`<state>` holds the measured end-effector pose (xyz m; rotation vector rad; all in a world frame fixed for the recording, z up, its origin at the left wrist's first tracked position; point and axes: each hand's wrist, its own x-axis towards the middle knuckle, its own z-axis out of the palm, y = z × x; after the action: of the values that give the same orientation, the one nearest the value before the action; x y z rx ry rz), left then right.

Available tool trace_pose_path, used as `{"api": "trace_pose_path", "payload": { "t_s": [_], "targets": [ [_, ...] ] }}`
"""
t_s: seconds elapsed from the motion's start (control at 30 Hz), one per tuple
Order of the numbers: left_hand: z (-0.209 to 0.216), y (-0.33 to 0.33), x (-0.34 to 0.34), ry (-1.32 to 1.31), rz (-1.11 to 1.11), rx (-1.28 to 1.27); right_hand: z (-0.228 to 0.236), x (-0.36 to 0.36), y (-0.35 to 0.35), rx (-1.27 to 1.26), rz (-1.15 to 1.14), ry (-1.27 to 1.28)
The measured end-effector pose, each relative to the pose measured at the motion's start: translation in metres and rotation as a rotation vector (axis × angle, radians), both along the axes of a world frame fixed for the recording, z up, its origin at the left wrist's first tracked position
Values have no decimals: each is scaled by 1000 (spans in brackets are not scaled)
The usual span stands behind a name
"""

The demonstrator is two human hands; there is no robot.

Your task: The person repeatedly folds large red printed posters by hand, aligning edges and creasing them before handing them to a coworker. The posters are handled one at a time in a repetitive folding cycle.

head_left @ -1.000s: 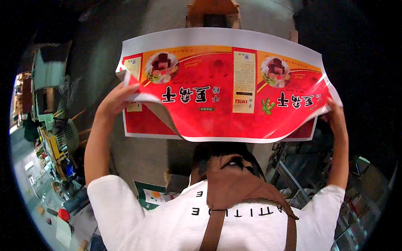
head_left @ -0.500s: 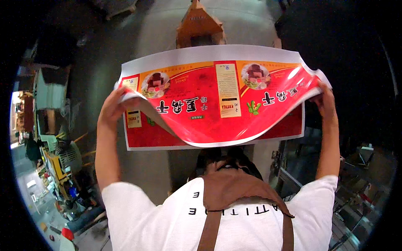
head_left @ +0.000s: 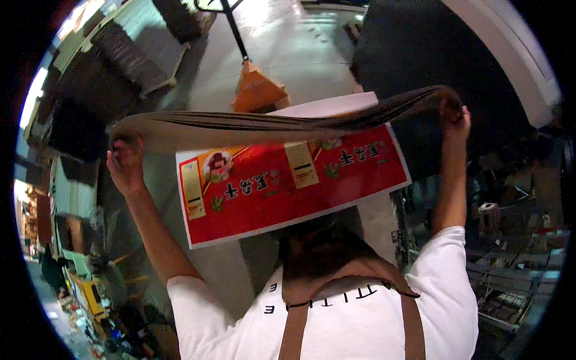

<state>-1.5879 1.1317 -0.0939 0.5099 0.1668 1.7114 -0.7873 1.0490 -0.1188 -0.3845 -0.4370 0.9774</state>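
Note:
With arms spread wide, my left hand (head_left: 127, 161) and my right hand (head_left: 455, 119) grip opposite ends of one large sheet (head_left: 180, 133). Its plain brown-grey side shows, and it sags in a long curve between them, with dark bands along the upper edge. My fingers are closed on its ends, partly in shadow. Beneath and nearer to me lies a printed sheet (head_left: 258, 207), red with yellow panels, food pictures and a white border. The raised sheet hides the middle of its far part; a strip of white margin shows beyond.
An orange pallet jack (head_left: 257, 87) with a dark handle stands on the grey floor beyond the sheets. Stacked boards (head_left: 132, 48) are at the far left. A metal rack (head_left: 504, 300) is low on the right, and clutter fills the left edge.
Both hands have raised the sheet and spread farther apart, so its brown-grey side now shows instead of red print. The printed sheet below is more exposed, and the view has turned.

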Motion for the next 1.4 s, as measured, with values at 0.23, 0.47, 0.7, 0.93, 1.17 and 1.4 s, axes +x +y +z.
{"api": "trace_pose_path", "payload": {
  "t_s": [0.23, 0.47, 0.7, 0.93, 1.17, 1.4],
  "targets": [
    [64, -13, 98, 224, -225, -69, 8, 7, -105, -183, -174, -9],
    [165, -101, 325, 971, -241, 12, 68, -30, -226, -521, -414, -138],
    [188, -189, 545, 1620, -1100, 298, 66, 6, -350, -568, -401, -117],
    [163, -287, 725, 2103, -1394, 681, 38, 79, -418, -703, -418, -334],
    [78, -318, 891, 1978, -1813, 978, -24, 190, -438, -901, -428, -317],
    [-27, -304, 1080, 1475, -2194, 732, -61, 329, -453, -1129, -522, -346]
  ]
}}
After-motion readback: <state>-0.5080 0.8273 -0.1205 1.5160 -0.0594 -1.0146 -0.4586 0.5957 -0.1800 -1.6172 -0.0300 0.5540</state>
